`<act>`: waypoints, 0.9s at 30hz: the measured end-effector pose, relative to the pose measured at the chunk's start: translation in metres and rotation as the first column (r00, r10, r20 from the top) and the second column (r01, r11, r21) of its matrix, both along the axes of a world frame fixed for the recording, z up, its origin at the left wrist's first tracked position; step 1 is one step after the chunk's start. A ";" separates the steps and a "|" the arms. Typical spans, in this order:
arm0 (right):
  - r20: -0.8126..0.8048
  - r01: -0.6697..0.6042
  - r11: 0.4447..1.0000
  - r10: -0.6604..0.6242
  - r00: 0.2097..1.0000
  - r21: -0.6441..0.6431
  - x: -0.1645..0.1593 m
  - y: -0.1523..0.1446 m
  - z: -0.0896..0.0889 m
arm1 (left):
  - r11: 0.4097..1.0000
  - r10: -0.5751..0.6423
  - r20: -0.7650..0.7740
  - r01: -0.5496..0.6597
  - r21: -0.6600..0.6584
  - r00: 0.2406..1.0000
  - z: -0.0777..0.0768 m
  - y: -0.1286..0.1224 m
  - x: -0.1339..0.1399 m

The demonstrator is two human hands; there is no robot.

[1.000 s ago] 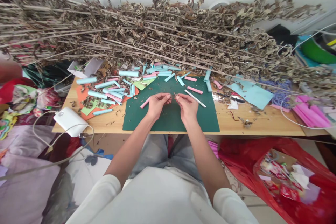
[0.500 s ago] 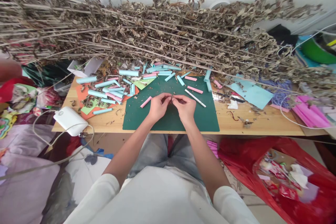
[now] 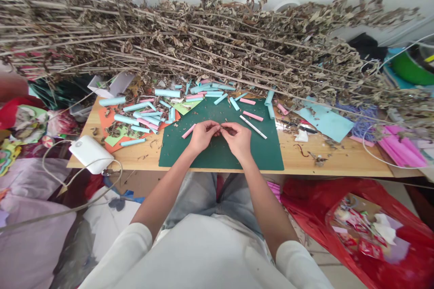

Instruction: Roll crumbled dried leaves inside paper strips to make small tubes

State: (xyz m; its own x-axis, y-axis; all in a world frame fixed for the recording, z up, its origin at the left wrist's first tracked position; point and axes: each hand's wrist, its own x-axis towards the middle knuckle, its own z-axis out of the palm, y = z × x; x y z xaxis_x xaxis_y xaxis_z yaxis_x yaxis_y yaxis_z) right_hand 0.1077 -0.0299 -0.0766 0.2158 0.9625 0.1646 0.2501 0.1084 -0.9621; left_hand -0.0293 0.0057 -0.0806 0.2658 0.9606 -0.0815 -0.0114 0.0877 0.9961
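Observation:
My left hand [image 3: 202, 136] and my right hand [image 3: 238, 138] meet fingertip to fingertip above the dark green cutting mat [image 3: 183, 158]. Both are closed in a pinch on something small and dark, too small to name. Beside my left hand lies a pink paper tube [image 3: 188, 131]. A thin white stick [image 3: 253, 127] rests on the mat just beyond my right hand. Farther back on the mat are pink paper tubes [image 3: 252, 116] and blue paper tubes [image 3: 233, 103], with scattered dry crumbs.
Dried leafy stalks [image 3: 203, 45] span the back of the wooden table [image 3: 305, 162]. More blue tubes [image 3: 127, 119] lie on orange paper at left, near a white power bank [image 3: 91, 154]. Blue paper [image 3: 325, 119] lies at right. A red bag [image 3: 305, 198] of scraps stands below.
My fingertips have shifted very slightly to the left, still pinched together. The tubes and stick lie as before; the view has moved a little.

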 end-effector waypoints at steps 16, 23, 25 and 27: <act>-0.125 0.106 0.994 -0.104 0.987 0.006 0.001 0.006 0.002 | 0.987 0.138 0.116 -0.128 -0.096 0.984 0.003 0.002 0.007; -0.195 -0.013 1.000 0.013 0.981 0.006 0.006 0.005 -0.003 | 0.988 0.139 0.125 -0.129 -0.088 0.982 0.001 0.006 0.004; -0.182 -0.031 0.999 0.032 0.983 0.010 0.008 0.006 -0.004 | 0.992 0.106 0.116 -0.096 -0.086 0.988 0.001 0.006 0.001; -0.080 -0.036 0.999 0.038 0.996 0.020 0.009 0.007 -0.003 | 0.994 0.071 0.108 -0.062 -0.091 0.992 0.003 0.005 0.000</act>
State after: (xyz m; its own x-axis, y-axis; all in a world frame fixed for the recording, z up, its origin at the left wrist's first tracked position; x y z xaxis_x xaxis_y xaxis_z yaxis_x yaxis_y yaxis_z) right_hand 0.1165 -0.0234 -0.0792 0.1936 0.9669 0.1662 0.1671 0.1344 -0.9767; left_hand -0.0296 0.0109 -0.0780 0.2137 0.9669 -0.1392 -0.1301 0.1694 0.9769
